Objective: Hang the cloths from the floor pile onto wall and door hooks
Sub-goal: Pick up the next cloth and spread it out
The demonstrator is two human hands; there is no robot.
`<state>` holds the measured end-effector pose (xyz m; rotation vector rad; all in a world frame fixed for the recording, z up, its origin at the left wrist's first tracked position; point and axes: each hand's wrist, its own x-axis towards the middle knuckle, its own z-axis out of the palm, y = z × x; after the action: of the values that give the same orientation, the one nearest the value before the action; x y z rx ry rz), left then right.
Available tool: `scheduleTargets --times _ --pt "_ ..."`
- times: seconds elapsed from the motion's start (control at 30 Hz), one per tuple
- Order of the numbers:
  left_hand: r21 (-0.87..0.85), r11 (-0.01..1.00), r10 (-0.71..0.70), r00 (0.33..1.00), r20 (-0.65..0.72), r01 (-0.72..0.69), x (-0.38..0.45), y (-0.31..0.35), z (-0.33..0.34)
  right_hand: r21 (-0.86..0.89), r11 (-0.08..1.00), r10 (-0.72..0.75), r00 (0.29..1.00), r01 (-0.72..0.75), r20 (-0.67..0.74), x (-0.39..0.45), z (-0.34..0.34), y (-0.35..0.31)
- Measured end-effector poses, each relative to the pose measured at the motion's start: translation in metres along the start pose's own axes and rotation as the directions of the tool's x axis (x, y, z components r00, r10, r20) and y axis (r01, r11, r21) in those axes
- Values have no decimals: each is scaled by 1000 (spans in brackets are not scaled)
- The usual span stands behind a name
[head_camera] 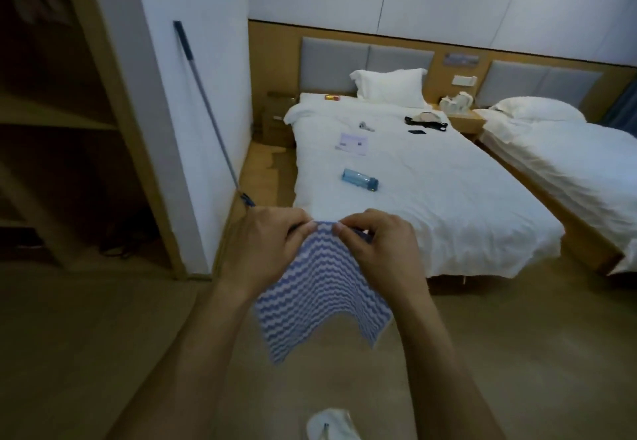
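I have both hands up in front of me at chest height, close together. My left hand [272, 245] pinches the top edge of the striped cloth [320, 298] between thumb and curled fingers, and my right hand [379, 250] pinches the same edge just beside it, fingertips nearly meeting at the middle of the hem. Neither hand holds anything else.

The cloth hangs straight down from that pinched edge, between my forearms. Its long axis runs vertically, from my fingertips down toward the floor, and its lower edge splits into two drooping corners with a shallow arch between them. It hangs clear of the floor and touches nothing but my fingers.

Taking the cloth as my landmark: the nearer bed [413, 177] lies just beyond it, foot end closest, with a blue bottle [360, 180] lying on the cover. To the cloth's left and farther off, a mop handle [206, 112] leans against the white wall [193, 60]. Below it, at the bottom of my view, is a white slipper [331, 426].

I see no hook anywhere here, neither on that wall nor elsewhere, and no floor pile either. My judgement is that the next move calls for turning to find a hook. Both hands are equally near the hem, so either could carry it up.
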<state>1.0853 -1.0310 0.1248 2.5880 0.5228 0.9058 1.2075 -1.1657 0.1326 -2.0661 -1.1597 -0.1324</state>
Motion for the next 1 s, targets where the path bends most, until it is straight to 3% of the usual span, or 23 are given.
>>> scheduleTargets --times 0.5,0.77,1.0 --pt "165 936 -292 948 -130 311 -78 -219 -177 141 965 -235 967 220 101 48 206 -215" --pt "250 908 -268 924 -273 337 -91 -300 -252 222 927 -342 925 303 165 86 279 -304" --pt "292 853 -336 883 -328 433 -77 -378 -287 291 887 -415 895 359 162 139 349 -352"
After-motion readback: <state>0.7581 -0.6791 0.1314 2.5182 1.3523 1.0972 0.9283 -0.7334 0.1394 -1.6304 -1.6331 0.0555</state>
